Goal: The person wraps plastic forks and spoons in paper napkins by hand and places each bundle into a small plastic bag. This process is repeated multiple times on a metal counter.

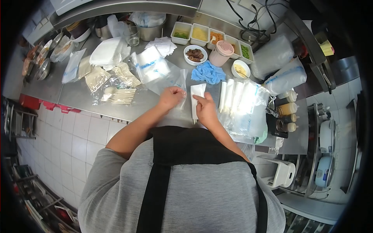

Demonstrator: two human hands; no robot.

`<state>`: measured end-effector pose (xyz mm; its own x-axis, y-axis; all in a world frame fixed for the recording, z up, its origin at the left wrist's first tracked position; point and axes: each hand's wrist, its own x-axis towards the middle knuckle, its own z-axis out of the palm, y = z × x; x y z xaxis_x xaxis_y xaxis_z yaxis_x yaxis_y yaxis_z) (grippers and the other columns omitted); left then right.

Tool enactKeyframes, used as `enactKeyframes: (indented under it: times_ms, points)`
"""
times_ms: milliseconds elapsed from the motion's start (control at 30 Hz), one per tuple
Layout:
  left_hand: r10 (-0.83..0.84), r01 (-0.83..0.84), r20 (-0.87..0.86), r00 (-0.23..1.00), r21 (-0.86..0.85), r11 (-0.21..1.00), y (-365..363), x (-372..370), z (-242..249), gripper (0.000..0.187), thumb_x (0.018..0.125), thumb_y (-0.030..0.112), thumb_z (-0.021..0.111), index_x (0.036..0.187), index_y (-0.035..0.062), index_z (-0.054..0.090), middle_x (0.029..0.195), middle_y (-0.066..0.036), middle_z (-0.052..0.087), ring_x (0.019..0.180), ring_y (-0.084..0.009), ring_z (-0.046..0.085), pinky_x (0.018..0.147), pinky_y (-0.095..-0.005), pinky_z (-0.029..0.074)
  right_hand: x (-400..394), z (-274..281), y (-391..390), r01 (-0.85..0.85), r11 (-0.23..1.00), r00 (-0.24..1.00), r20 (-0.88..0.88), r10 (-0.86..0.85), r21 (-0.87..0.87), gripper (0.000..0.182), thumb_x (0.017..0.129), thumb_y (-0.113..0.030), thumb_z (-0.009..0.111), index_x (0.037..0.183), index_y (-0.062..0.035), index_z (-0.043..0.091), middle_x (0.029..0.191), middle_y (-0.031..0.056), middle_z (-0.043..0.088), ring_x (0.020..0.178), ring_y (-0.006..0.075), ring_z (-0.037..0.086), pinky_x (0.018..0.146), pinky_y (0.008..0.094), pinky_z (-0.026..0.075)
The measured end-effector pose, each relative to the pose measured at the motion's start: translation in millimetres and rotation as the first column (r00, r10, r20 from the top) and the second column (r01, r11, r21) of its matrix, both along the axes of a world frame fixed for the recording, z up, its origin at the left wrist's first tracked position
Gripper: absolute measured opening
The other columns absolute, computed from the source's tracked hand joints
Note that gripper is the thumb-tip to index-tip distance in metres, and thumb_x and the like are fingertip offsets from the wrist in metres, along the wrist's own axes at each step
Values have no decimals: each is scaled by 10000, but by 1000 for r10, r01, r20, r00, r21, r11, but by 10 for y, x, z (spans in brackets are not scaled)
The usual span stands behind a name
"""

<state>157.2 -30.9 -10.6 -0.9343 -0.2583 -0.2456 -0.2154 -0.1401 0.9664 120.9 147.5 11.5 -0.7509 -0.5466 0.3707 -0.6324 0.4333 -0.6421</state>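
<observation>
My left hand (173, 97) is closed in a pinch on the edge of a clear plastic bag (182, 83) at the middle of the steel counter. Just right of it, a folded white napkin (198, 90) lies upright with pale cutlery handle ends (195, 121) poking out below. My right hand (206, 109) rests on this napkin roll, its index finger laid across it and the other fingers curled at its right side. More napkin rolls (230, 93) lie in a row to the right. Pale disposable forks (119, 94) are piled on plastic at left.
A blue cloth (208, 72), a lidded pink cup (222, 52) and a bowl of brown pieces (195, 55) stand behind the hands. Food tubs (200, 34) line the back. Stacked napkins (107, 52) are at left. Squeeze bottles (288, 108) stand at right.
</observation>
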Motion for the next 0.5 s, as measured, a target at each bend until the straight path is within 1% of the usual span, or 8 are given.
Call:
enactKeyframes:
  times_ms: [67,100,233,333,400,433,467,500]
  points:
    - [23,-24,-1,1000,-18,1000,-37,6,6,110,818,119,697,805,22,646,711,-22,616,615,-72,524,550,-223,409,38,121,3,34,999,998,44,-34,3,266,769,17,569,1007,-13,683,876,213,518,769,355,563,678,386,463]
    - [28,-28,-19,999,2,1000,-49,6,-11,102,797,107,712,786,31,645,695,-14,608,601,-73,513,536,-225,396,34,113,-16,21,999,999,-24,-22,-36,209,784,-70,654,983,-19,693,858,199,521,756,341,561,675,380,460]
    - [-26,28,-43,999,40,999,-59,52,-14,143,755,103,757,736,59,622,678,6,586,595,-74,492,534,-227,382,82,167,-71,15,999,1000,24,-14,-33,227,760,-190,748,918,-33,703,843,174,535,766,314,567,680,377,462]
    - [-136,149,-65,989,296,944,-16,85,41,168,757,90,751,712,68,591,678,13,570,606,-69,476,551,-226,384,56,117,-118,9,994,992,125,4,-107,237,736,-227,781,845,-35,696,830,153,550,773,278,574,685,365,461]
    - [-77,101,-96,992,276,956,-29,77,-44,179,758,88,753,711,75,581,679,17,563,612,-63,469,556,-221,381,25,69,-98,-4,985,971,233,45,-170,228,724,-220,787,791,-29,683,805,142,558,776,255,581,695,346,459]
    - [-48,76,-113,992,267,961,-43,66,-95,184,758,88,754,710,78,576,679,19,560,615,-60,465,558,-219,379,-44,-65,-68,33,983,983,183,0,-178,220,721,-214,789,771,-30,677,810,142,569,781,251,581,707,340,456]
    - [55,-21,-161,985,205,979,-65,48,-143,189,760,94,756,710,82,574,676,21,558,614,-57,465,557,-217,378,-144,-263,-16,69,980,990,133,-44,-187,214,719,-208,790,751,-32,671,816,143,579,786,247,581,718,334,453]
    - [153,-123,-215,965,148,981,-95,33,-160,195,761,100,759,710,85,571,673,23,556,612,-55,464,555,-216,377,-171,-262,0,104,975,993,83,-89,-198,210,716,-201,791,731,-34,665,821,144,589,791,244,581,730,327,449]
